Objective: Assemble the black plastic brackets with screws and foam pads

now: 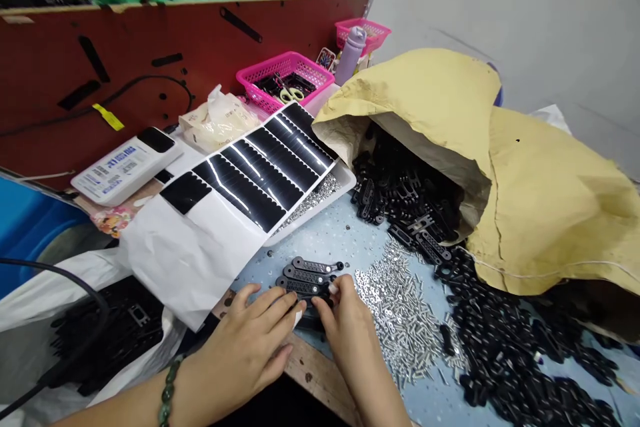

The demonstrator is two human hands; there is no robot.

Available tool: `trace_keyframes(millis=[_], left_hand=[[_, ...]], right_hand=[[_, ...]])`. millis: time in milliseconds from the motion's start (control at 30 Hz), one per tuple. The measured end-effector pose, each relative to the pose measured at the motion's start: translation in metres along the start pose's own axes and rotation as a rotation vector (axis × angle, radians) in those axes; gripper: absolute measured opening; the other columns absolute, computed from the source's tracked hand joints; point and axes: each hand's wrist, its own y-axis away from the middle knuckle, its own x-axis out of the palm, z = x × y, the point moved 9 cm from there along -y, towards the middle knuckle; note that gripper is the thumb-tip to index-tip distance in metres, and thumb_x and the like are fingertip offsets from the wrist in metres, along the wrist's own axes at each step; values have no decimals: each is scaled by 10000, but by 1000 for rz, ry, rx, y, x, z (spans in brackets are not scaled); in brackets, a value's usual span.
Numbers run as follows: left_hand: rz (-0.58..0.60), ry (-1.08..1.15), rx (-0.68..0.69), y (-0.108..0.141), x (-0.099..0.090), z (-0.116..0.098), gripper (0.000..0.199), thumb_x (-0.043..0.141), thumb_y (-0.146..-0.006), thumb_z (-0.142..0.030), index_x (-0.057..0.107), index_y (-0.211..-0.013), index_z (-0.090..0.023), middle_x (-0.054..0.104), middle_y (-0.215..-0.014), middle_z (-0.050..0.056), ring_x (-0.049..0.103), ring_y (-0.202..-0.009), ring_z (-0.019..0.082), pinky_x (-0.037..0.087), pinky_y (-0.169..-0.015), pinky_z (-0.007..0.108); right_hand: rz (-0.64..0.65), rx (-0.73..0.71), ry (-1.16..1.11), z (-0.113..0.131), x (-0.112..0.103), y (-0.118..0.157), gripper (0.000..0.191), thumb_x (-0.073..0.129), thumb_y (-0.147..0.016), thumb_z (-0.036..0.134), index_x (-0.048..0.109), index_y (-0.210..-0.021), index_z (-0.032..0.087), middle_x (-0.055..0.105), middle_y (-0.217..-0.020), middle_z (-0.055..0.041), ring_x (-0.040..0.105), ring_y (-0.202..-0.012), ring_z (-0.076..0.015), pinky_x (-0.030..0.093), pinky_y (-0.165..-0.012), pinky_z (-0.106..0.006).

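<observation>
Several black plastic arms (313,267) with textured bars and rounded ends lie side by side on the light blue tabletop, near its front edge. My left hand (255,340), a beaded bracelet on its wrist, curls over the nearest arm and grips it. At the other end of the row my right hand (345,313) has thumb and fingers pinched together. Whatever sits in that pinch is too small and hidden to name. Right of my hands spreads a pile of small silver screws (415,320), with silver nuts (373,287) along its left side.
A yellow paper sack (425,87) spills black plastic parts (500,333) along the right. Sheets of black stickers (250,173) lie over a white tray (345,183) of small metal pieces. Behind stand a pink basket (245,83) with scissors and a purple bottle (350,57).
</observation>
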Motion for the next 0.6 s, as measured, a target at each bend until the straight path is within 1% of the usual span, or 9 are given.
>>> trace_keyframes(millis=[100, 167, 233, 267, 333, 400, 467, 533, 600], left_hand=[[-3, 46, -58, 7, -22, 21, 489, 514, -886, -173, 441, -1363, -252, 534, -1359, 43, 483, -1227, 258, 320, -1033, 419], [-179, 62, -234, 17, -58, 65, 518, 498, -913, -223, 354, -1410, -234, 476, -1392, 81, 439, -1275, 267, 349, -1054, 415], [-416, 31, -485, 37, -98, 125, 567, 497, -926, -319, 282, -1438, -203, 428, -1412, 123, 386, -1318, 298, 320, -1088, 467], [-471, 21, -577, 46, -111, 152, 634, 524, -906, -378, 260, -1449, -185, 382, -1447, 144, 334, -1353, 327, 281, -1106, 514], [-442, 105, -758, 60, -120, 205, 747, 603, -834, -478, 285, -1440, -178, 366, -1473, 156, 295, -1375, 371, 244, -1109, 576], [-347, 364, -826, 65, -112, 237, 748, 688, -747, -506, 414, -1361, -180, 467, -1417, 141, 376, -1335, 371, 301, -1098, 538], [-255, 675, -852, 63, -99, 245, 661, 712, -736, -488, 501, -1282, -181, 557, -1340, 128, 484, -1255, 357, 401, -1042, 484], [-182, 930, -855, 57, -90, 236, 562, 692, -780, -457, 541, -1245, -178, 630, -1245, 114, 577, -1146, 339, 476, -960, 448], [-128, 1052, -803, 47, -87, 222, 479, 673, -811, -427, 580, -1210, -178, 680, -1150, 90, 623, -1061, 314, 496, -921, 421]], right_hand=[[-99, -86, 163, 6, -13, 1, 300, 564, -868, 501, 512, -998, 236, 604, -852, -56, 626, -609, -225, 419, -437, -281], [-144, -131, 175, 12, -17, -1, 375, 555, -864, 549, 519, -1071, 238, 590, -959, -91, 636, -674, -242, 442, -439, -293], [-161, -193, 84, 28, -16, -5, 329, 544, -891, 506, 521, -1083, 239, 576, -996, -102, 633, -752, -244, 501, -514, -308], [-165, -235, 11, 39, -15, -9, 277, 536, -911, 459, 519, -1075, 238, 571, -993, -102, 627, -790, -242, 524, -569, -315], [-158, -337, -143, 71, -10, -19, 182, 513, -941, 349, 511, -1078, 230, 566, -977, -99, 611, -857, -235, 545, -673, -329], [-138, -450, -250, 110, -3, -31, 164, 479, -953, 254, 498, -1111, 216, 571, -992, -103, 597, -923, -231, 545, -747, -346], [-119, -551, -290, 149, 8, -44, 197, 457, -953, 207, 490, -1146, 195, 583, -1054, -114, 583, -1005, -231, 538, -826, -365], [-101, -617, -267, 182, 25, -58, 254, 480, -942, 218, 488, -1190, 161, 584, -1152, -138, 561, -1087, -243, 524, -895, -387], [-93, -654, -199, 207, 44, -70, 378, 554, -911, 283, 483, -1243, 117, 569, -1237, -169, 538, -1144, -280, 504, -940, -431]])
